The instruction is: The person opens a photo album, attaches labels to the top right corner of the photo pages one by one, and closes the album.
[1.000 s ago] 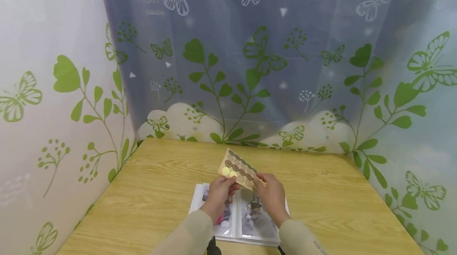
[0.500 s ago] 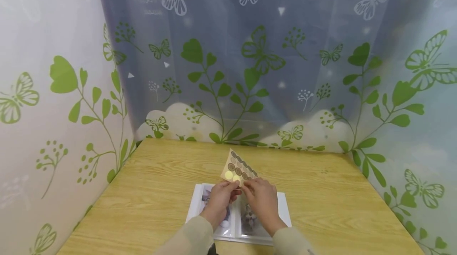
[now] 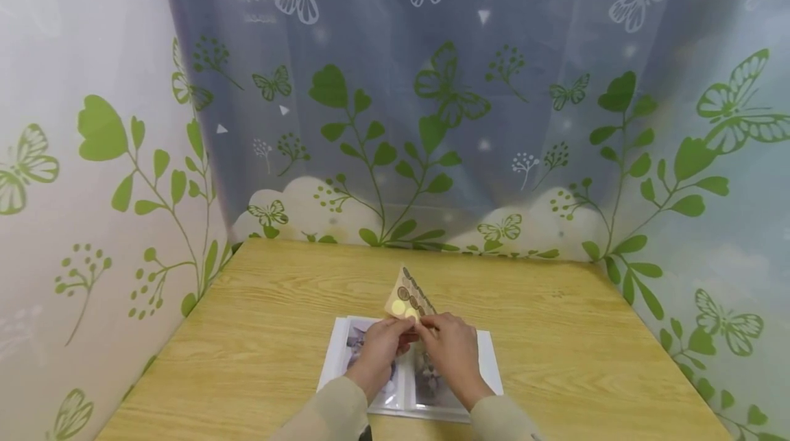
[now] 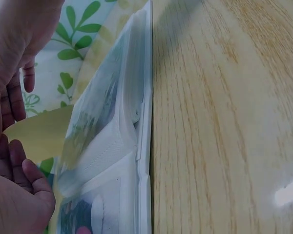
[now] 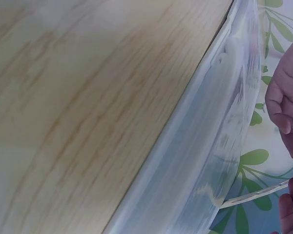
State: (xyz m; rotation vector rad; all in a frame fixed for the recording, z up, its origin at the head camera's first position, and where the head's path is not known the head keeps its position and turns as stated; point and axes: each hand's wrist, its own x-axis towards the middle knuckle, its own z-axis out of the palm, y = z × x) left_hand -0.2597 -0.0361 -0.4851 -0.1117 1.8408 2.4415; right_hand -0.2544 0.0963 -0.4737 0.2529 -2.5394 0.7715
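While above one album [image 3: 489, 362], two hands [image 3: 380, 350] [image 3: 453, 352] on one sticker sheet [image 3: 402, 295].

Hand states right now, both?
Left hand: closed, holding the sticker sheet near its lower edge.
Right hand: closed, pinching the same edge.

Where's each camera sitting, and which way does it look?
Head: on the head, looking forward and down at the card, open album and patterned cloth; left hand, right hand and sleeves show.
Left wrist: worn there, looking across the album, table at picture right; both hands at the left edge.
Right wrist: worn there, looking along the album's edge, table at picture left; parts of both hands at the right.
Both wrist views share album and table.
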